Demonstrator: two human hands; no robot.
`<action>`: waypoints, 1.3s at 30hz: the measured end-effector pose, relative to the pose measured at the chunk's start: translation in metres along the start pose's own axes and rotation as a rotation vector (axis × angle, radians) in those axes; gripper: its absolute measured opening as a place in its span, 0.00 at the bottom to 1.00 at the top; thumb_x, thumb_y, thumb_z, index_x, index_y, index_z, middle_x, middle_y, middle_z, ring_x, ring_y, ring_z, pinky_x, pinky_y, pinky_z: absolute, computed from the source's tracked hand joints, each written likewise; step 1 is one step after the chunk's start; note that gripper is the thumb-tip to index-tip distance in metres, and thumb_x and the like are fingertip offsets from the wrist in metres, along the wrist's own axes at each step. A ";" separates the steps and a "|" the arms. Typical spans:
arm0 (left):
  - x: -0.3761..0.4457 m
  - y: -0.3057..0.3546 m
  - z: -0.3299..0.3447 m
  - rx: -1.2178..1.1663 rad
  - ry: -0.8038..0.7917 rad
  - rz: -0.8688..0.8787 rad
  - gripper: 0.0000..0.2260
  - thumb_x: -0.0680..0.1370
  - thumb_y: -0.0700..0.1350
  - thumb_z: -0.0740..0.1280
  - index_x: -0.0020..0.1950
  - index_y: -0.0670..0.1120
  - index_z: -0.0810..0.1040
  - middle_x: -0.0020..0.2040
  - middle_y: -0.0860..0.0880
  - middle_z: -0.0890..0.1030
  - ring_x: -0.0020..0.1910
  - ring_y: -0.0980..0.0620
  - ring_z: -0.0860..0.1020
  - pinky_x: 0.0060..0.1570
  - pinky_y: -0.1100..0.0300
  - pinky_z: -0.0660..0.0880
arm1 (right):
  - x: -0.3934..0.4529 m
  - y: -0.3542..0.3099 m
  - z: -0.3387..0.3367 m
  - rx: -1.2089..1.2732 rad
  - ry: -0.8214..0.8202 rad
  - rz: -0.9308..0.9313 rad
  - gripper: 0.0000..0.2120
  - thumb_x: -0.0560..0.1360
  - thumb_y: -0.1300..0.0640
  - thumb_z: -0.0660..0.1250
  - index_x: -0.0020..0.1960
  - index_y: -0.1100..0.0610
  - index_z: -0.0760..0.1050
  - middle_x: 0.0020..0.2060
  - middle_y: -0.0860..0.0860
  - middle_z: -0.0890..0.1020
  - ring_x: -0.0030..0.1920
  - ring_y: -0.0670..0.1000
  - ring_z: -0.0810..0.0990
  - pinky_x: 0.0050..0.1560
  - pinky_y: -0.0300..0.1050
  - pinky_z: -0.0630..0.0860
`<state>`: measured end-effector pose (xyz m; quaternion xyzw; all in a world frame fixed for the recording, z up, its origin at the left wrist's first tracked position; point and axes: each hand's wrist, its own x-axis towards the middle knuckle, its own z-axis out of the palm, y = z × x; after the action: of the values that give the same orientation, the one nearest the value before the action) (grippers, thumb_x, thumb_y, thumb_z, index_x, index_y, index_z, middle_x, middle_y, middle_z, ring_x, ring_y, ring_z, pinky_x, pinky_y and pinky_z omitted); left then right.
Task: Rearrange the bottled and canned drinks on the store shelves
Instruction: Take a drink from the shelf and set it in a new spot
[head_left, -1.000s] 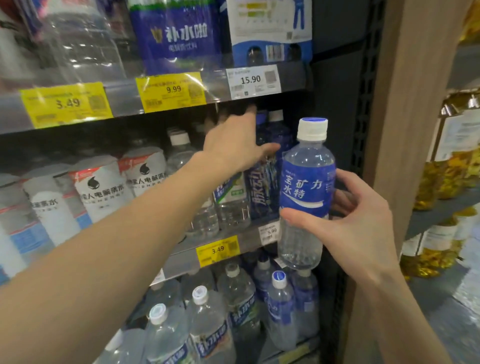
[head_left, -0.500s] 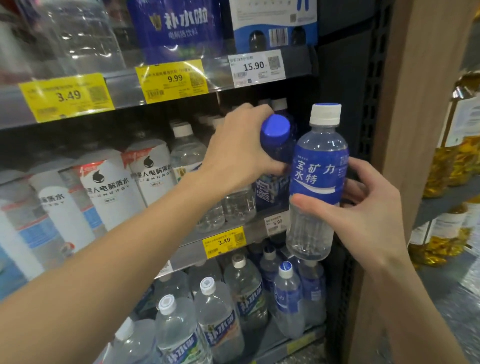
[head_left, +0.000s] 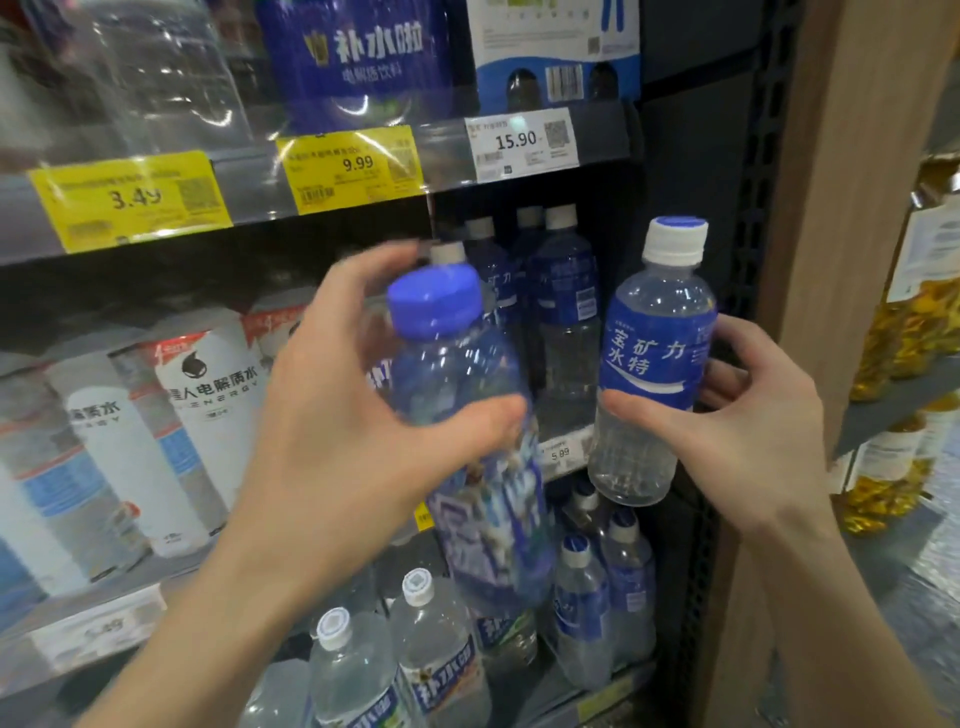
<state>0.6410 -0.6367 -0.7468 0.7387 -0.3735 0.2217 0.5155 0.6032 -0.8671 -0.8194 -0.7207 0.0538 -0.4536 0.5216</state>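
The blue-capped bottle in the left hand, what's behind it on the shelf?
Behind the blue-capped bottle, held by the left hand, stand white-capped bottles with blue labels on the middle shelf. The bottle and hand cover their lower left parts and whatever stands further left.

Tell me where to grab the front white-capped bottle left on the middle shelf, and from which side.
Take the white-capped bottle around its labelled upper body, from the front. It stands upright at the shelf edge with bottles behind it and the shelf above close over its cap, so a top grab looks cramped. Both hands are full now.
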 end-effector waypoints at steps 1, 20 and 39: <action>-0.011 -0.007 -0.002 -0.052 -0.003 -0.038 0.34 0.58 0.56 0.80 0.62 0.57 0.75 0.56 0.59 0.83 0.56 0.59 0.82 0.53 0.59 0.81 | -0.001 0.002 0.004 -0.006 0.008 0.007 0.34 0.58 0.54 0.85 0.60 0.44 0.76 0.48 0.35 0.84 0.50 0.37 0.84 0.51 0.33 0.80; -0.064 -0.042 -0.029 -0.283 0.129 -0.114 0.29 0.58 0.45 0.84 0.56 0.58 0.80 0.52 0.59 0.85 0.53 0.59 0.82 0.50 0.69 0.77 | -0.011 -0.016 0.054 -0.027 0.100 -0.129 0.34 0.61 0.56 0.85 0.63 0.52 0.75 0.56 0.45 0.83 0.57 0.45 0.82 0.54 0.34 0.78; -0.057 -0.033 -0.054 -0.229 0.167 -0.051 0.26 0.60 0.50 0.82 0.55 0.64 0.79 0.52 0.61 0.84 0.54 0.59 0.81 0.49 0.61 0.81 | 0.065 0.023 0.083 -0.049 -0.017 0.085 0.36 0.59 0.57 0.86 0.63 0.51 0.75 0.55 0.48 0.85 0.53 0.46 0.85 0.57 0.53 0.82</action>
<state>0.6348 -0.5617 -0.7868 0.6633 -0.3334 0.2252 0.6310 0.7093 -0.8545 -0.8028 -0.7341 0.0912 -0.4235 0.5229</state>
